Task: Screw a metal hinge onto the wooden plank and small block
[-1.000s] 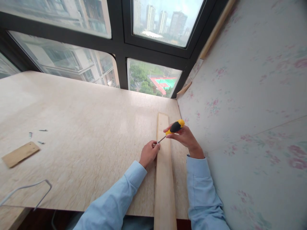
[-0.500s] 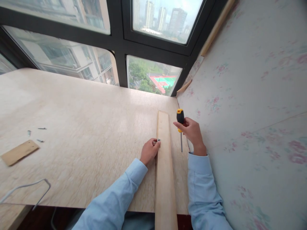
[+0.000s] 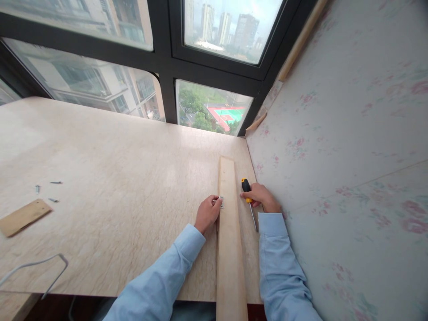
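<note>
A long pale wooden board lies on the stone-patterned sill, its near end jutting past the front edge. At the board's left edge, my left hand is closed on a small metal bracket with holes, pressing it against the wood. My fingers cover part of the bracket. On the other side of the board, my right hand is wrapped round a black and yellow screwdriver. Its shaft points down toward me, and its tip is low over the sill, apart from the board.
Several loose screws lie at the left beside a thin brown wooden piece with two holes. A white cable curls near the front edge. The papered wall rises close to my right arm, and black-framed windows stand behind.
My right hand has lowered the screwdriver toward the sill and nearer to me. My left hand stays at the board's edge, and more of the bracket shows now.
</note>
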`<state>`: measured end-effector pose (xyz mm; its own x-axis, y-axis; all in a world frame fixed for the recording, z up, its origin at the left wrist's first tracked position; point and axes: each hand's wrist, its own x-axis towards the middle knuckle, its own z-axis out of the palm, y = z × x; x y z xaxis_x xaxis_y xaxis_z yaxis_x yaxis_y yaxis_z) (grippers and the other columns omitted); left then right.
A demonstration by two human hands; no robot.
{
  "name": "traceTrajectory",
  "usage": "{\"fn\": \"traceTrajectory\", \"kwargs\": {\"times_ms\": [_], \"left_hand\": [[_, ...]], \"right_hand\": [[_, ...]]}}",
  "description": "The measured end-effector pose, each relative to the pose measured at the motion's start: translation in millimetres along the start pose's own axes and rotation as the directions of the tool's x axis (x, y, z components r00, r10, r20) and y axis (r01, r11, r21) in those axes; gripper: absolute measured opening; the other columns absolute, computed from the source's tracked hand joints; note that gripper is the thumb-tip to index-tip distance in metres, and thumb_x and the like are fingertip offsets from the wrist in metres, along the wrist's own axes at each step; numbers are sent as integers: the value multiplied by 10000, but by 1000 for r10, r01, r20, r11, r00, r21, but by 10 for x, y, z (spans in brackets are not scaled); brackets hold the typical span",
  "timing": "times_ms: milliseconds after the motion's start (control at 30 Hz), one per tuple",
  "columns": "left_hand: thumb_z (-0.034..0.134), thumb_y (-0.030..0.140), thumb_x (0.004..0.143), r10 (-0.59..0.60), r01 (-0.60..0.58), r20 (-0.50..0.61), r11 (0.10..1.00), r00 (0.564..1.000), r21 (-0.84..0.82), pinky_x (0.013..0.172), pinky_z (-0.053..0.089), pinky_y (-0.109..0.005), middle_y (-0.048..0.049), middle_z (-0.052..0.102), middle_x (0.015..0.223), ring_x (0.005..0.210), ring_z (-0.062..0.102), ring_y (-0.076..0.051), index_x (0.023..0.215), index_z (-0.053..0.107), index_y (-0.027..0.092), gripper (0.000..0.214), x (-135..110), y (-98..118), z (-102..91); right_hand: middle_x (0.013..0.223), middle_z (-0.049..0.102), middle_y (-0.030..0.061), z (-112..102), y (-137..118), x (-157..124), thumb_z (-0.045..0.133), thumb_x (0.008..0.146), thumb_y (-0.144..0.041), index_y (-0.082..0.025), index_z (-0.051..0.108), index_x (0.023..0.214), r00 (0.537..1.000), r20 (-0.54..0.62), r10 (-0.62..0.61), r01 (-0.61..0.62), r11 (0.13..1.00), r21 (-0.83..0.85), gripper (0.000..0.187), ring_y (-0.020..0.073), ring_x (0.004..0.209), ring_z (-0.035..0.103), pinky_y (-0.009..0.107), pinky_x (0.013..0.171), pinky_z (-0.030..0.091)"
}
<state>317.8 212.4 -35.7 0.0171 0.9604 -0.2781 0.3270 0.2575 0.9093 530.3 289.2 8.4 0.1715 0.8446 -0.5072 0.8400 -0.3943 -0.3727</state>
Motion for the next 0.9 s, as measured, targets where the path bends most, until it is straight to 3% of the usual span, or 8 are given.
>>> {"fn": "traceTrajectory", "kwargs": {"times_ms": [300,467,567,733,900], "left_hand": [[485,369,883,4,-4,10,1000,1000,-2,665,460,-233,-69,723,923,824,657,-174,972,686,158,305,-19,43,-38],[490,365,880,12,-12,16,1000,1000,-5,652,446,-231,-59,722,878,787,652,-165,972,680,162,292,-23,27,-42],[501,366,875,18,-18,20,1000,1000,-11,643,439,-231,-54,719,846,770,650,-163,975,677,164,286,-16,5,-38],[517,357,868,12,-12,21,1000,1000,4,655,435,-239,-57,720,840,776,655,-171,970,681,164,273,2,9,-44],[509,347,878,34,-34,45,999,998,6,670,443,-244,-79,729,889,803,666,-180,982,685,156,279,7,14,-64]], "right_hand": [[607,674,91,8,-39,-43,735,742,-455,-122,608,802,999,9,36,-35,996,-82,361,189,490,647,250,443,464],[894,709,136,-101,-120,-188,641,801,-465,-163,618,863,981,-187,-59,10,968,-250,309,237,807,676,265,564,393],[949,706,117,-118,-191,-283,578,830,-494,-185,620,936,953,-279,-115,27,953,-301,329,242,873,653,275,596,365],[892,710,79,-31,-379,-443,593,838,-446,-200,628,959,932,-293,-212,123,948,-294,276,217,812,639,273,611,350],[861,705,46,154,-526,-675,615,846,-366,-198,623,938,869,-343,-358,309,932,-189,192,183,777,633,269,662,394]]}}
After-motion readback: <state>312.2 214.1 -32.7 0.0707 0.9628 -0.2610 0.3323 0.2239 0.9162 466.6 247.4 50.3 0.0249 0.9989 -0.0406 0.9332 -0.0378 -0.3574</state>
